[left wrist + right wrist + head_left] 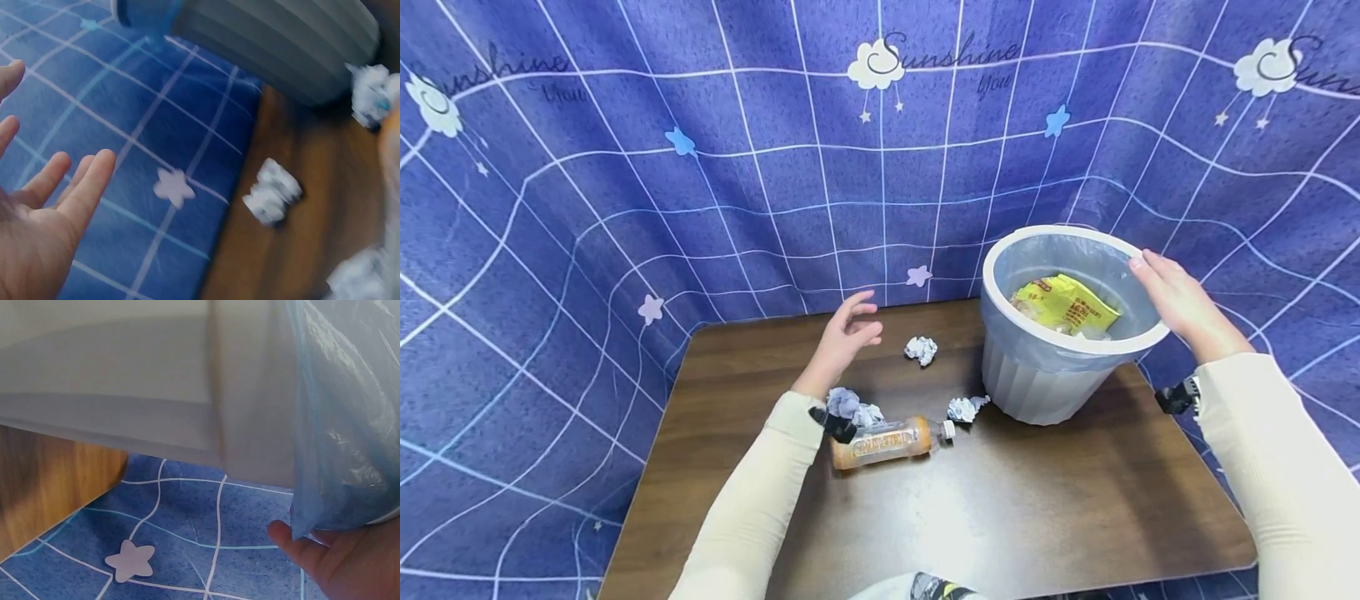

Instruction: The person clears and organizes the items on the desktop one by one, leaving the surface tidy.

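My left hand (pixel 842 340) hovers over the back of the table, fingers spread and slightly bent, holding nothing. In the left wrist view its palm (pixel 44 231) faces up toward the camera. At the right, my right hand (pixel 1187 304) grips the rim of a grey trash bin (pixel 1037 375) lined with a bluish plastic bag (pixel 344 437). Inside the bin lies a yellow snack wrapper (pixel 1067 304). Under my left forearm, a plastic bottle (pixel 887 442) with an orange label lies on its side, beside crumpled paper (pixel 853 407).
Another crumpled paper ball (pixel 921 351) lies near the table's back edge, and one more paper ball (pixel 966 408) sits close to the bin's base. A blue patterned curtain (pixel 737 208) hangs behind the brown wooden table (pixel 1037 508).
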Demonstrator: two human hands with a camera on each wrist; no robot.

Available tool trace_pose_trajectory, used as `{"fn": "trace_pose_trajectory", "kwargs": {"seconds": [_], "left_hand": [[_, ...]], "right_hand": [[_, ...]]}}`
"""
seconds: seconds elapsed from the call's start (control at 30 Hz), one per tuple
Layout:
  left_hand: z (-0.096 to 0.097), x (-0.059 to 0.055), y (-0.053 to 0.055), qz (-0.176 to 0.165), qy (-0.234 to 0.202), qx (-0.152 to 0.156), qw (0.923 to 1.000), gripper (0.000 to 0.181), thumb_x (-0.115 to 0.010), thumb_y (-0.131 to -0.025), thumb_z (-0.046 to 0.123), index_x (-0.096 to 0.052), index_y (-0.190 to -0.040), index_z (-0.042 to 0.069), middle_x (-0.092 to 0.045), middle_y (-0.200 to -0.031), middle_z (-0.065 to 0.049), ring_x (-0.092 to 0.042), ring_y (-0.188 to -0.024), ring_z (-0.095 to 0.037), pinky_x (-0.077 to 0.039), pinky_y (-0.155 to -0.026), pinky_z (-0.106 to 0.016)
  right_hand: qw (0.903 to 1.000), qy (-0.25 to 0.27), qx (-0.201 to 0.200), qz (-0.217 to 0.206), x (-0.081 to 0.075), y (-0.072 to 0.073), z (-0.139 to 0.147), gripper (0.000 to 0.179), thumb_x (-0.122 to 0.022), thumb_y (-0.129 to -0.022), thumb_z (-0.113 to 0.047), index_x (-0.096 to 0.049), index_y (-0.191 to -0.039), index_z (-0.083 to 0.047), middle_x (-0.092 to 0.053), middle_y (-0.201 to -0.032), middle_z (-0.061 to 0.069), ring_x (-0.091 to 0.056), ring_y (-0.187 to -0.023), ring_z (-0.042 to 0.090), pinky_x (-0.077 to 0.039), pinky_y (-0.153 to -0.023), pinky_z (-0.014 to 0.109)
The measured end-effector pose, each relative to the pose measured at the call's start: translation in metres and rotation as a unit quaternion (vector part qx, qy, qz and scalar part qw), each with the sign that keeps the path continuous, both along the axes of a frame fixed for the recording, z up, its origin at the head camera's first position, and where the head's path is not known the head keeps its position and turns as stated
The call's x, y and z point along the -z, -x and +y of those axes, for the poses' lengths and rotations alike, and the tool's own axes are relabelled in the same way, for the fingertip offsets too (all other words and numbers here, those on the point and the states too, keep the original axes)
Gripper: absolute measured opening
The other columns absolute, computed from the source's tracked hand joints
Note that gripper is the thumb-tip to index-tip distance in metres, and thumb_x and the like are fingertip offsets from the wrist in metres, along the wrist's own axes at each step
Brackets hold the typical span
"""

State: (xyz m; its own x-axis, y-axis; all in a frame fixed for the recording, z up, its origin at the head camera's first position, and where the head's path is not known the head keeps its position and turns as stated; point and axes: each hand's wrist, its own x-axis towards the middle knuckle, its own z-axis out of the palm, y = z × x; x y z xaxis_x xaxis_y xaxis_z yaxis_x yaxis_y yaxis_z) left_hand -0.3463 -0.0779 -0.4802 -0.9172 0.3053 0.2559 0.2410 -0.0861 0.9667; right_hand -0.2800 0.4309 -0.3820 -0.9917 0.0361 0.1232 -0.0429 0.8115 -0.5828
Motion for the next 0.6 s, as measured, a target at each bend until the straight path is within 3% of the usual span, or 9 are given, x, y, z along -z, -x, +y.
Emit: {"fn": "trace_pose_trajectory", "kwargs": {"seconds": [0.23, 0.37, 0.47, 0.6], "left_hand": [[-0.040, 0.050, -0.032, -0.001, 0.005, -0.022, 0.9998, 0.052, -0.066, -0.093, -0.006, -0.049, -0.142, -0.004, -0.056, -0.126, -0.025, -0.063, -0.100, -0.021, -0.059, -0.082, -0.031], [-0.060, 0.086, -0.048, 0.005, 0.034, -0.040, 0.9986, 0.048, -0.069, -0.092, -0.004, -0.052, -0.136, -0.009, -0.058, -0.122, -0.026, -0.060, -0.105, -0.034, -0.055, -0.087, -0.029], [-0.071, 0.105, -0.060, -0.003, 0.059, -0.052, 0.9969, 0.048, -0.069, -0.092, -0.003, -0.052, -0.136, -0.008, -0.055, -0.127, -0.032, -0.054, -0.112, -0.049, -0.051, -0.094, -0.033], [-0.076, 0.108, -0.078, -0.036, 0.054, -0.051, 0.9966, 0.050, -0.068, -0.091, -0.006, -0.050, -0.137, -0.011, -0.047, -0.131, -0.042, -0.050, -0.114, -0.054, -0.051, -0.092, -0.030]], "right_hand": [[1.0000, 0.005, -0.001, 0.003, 0.000, 0.001, 0.000, 0.073, -0.019, -0.109, -0.046, -0.014, -0.155, 0.011, -0.014, -0.157, 0.039, -0.010, -0.147, 0.055, -0.007, -0.120, 0.063], [1.0000, 0.006, -0.002, 0.001, 0.000, 0.001, 0.000, 0.073, -0.019, -0.109, -0.046, -0.014, -0.155, 0.011, -0.014, -0.157, 0.039, -0.010, -0.147, 0.055, -0.007, -0.120, 0.063], [1.0000, 0.007, -0.001, 0.002, 0.000, 0.001, 0.000, 0.073, -0.019, -0.109, -0.046, -0.014, -0.155, 0.011, -0.014, -0.157, 0.039, -0.010, -0.146, 0.056, -0.008, -0.120, 0.063], [1.0000, 0.008, 0.002, 0.002, 0.000, 0.000, 0.000, 0.074, -0.019, -0.109, -0.046, -0.014, -0.155, 0.010, -0.014, -0.157, 0.039, -0.011, -0.146, 0.056, -0.008, -0.120, 0.063]]}}
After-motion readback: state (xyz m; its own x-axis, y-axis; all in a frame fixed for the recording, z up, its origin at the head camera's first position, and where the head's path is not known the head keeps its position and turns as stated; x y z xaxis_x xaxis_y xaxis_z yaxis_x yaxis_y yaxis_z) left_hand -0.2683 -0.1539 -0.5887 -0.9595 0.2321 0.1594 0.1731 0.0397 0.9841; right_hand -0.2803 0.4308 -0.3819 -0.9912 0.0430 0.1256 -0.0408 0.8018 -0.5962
